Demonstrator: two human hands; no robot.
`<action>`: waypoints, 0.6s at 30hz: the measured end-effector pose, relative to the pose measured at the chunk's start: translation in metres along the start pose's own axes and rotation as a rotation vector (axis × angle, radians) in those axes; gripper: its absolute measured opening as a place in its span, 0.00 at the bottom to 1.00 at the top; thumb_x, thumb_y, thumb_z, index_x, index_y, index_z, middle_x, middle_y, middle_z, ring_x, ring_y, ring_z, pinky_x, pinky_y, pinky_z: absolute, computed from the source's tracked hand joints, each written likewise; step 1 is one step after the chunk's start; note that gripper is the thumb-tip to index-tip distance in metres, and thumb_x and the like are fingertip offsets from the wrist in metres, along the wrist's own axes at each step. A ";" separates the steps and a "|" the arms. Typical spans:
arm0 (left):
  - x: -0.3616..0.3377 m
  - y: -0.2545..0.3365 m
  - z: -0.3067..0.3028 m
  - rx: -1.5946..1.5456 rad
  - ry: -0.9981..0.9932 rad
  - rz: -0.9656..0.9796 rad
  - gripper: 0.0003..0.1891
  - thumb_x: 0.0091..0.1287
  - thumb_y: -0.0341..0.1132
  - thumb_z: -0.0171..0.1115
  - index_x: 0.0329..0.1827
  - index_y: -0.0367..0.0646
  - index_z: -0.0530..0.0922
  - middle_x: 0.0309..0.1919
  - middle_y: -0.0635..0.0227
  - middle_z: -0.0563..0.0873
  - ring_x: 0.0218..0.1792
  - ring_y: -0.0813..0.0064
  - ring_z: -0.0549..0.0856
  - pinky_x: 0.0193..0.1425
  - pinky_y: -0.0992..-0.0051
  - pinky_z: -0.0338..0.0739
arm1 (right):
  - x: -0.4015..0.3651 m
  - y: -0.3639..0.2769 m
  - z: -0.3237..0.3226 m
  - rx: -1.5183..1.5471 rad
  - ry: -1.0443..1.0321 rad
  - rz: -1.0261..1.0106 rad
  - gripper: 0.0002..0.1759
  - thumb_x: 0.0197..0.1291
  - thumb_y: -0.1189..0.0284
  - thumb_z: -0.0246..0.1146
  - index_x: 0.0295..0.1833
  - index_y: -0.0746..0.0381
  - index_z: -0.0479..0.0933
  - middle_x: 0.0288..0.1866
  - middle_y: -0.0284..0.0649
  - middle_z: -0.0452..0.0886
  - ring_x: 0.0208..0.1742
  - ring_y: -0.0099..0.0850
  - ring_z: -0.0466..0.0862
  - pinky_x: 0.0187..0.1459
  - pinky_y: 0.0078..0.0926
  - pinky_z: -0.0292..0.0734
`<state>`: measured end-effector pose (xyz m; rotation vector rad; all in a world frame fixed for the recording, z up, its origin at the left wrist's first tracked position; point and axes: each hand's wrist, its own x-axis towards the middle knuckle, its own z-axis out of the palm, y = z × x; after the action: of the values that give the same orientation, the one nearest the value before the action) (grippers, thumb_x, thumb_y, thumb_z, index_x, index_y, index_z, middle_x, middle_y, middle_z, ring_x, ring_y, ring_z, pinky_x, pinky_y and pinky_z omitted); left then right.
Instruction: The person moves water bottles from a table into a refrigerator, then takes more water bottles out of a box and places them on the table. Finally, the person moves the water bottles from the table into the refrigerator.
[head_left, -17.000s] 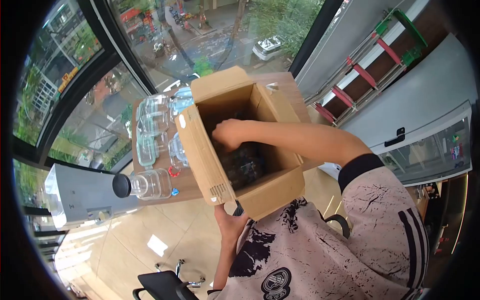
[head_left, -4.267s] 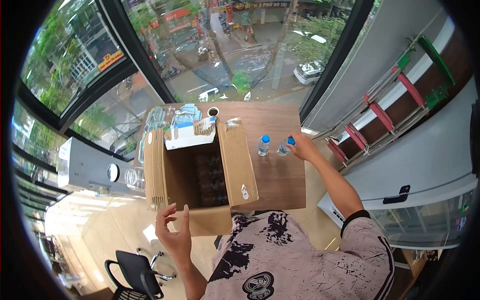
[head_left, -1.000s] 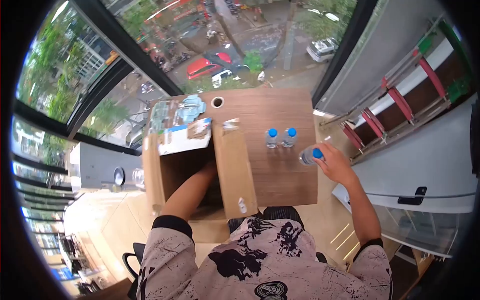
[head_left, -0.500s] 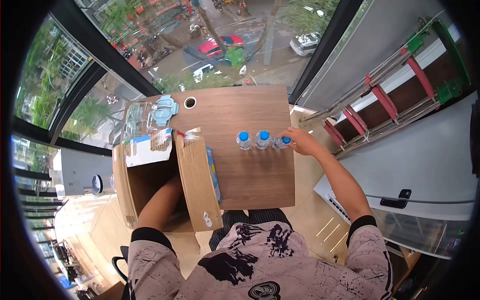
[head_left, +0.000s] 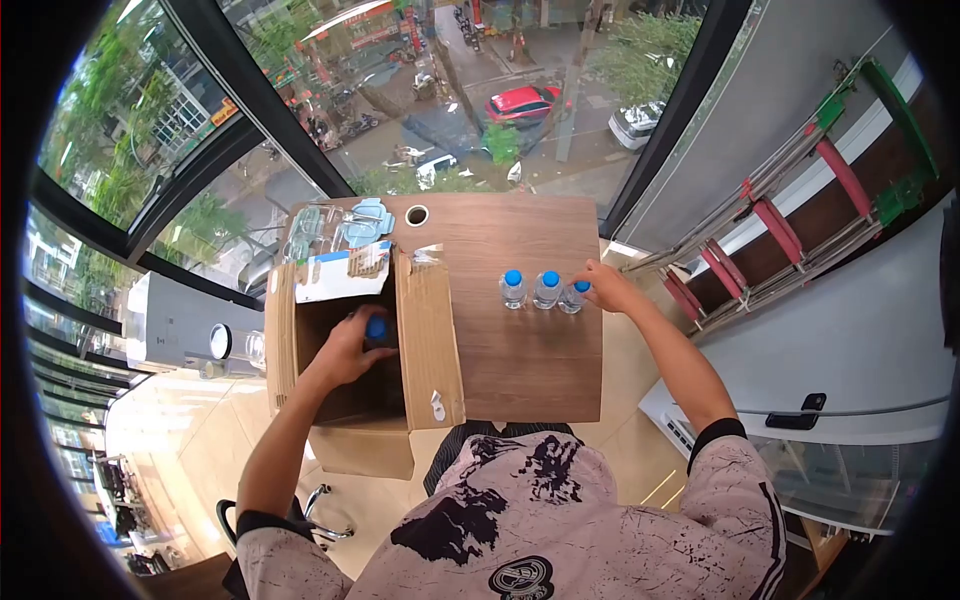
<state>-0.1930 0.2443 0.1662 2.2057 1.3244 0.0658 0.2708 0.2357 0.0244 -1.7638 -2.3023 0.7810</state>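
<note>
Three small clear bottles with blue caps stand in a row on the wooden table: a left one (head_left: 513, 290), a middle one (head_left: 546, 290) and a right one (head_left: 571, 298). The fingers of my right hand (head_left: 606, 288) are closed on the cap of the right one. Over the opening of a cardboard box (head_left: 430, 330), my left hand (head_left: 345, 348) holds another blue-capped bottle (head_left: 376, 327); its lower part is hard to see against the dark inside.
Glass containers (head_left: 318, 228) and light-blue lids (head_left: 368, 222) lie at the table's (head_left: 525, 370) back left, near a round hole. A folded ladder (head_left: 775, 230) leans on the right beside a white appliance (head_left: 860, 330). Windows border the back. A chair stands lower left.
My left hand has come up from deep inside the box, now with a blue-capped bottle in it. My right hand stays at the right bottle. The whole view has shifted slightly.
</note>
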 end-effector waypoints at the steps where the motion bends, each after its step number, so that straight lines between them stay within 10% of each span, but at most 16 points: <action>1: -0.014 0.012 -0.010 -0.101 0.100 -0.028 0.34 0.53 0.32 0.73 0.61 0.41 0.66 0.49 0.52 0.79 0.48 0.59 0.82 0.52 0.67 0.77 | -0.001 -0.001 0.000 -0.008 0.031 0.026 0.22 0.50 0.73 0.69 0.53 0.50 0.77 0.45 0.45 0.75 0.48 0.45 0.77 0.49 0.39 0.73; 8: -0.086 0.079 -0.067 -0.443 0.601 0.056 0.39 0.49 0.28 0.76 0.63 0.38 0.61 0.44 0.60 0.82 0.49 0.71 0.82 0.57 0.70 0.74 | -0.027 -0.092 -0.092 0.247 0.155 -0.002 0.30 0.47 0.69 0.73 0.57 0.62 0.74 0.36 0.41 0.81 0.34 0.29 0.80 0.38 0.27 0.76; 18: -0.066 0.143 -0.069 -0.876 0.373 0.293 0.37 0.50 0.32 0.77 0.59 0.37 0.62 0.44 0.63 0.84 0.48 0.75 0.82 0.54 0.73 0.74 | -0.054 -0.317 -0.194 0.578 0.134 -0.495 0.23 0.49 0.63 0.73 0.50 0.62 0.79 0.25 0.29 0.77 0.23 0.17 0.72 0.25 0.17 0.67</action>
<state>-0.1341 0.1685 0.3095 1.6200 0.8662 1.0052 0.0946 0.1897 0.3527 -0.9249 -2.0080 1.0426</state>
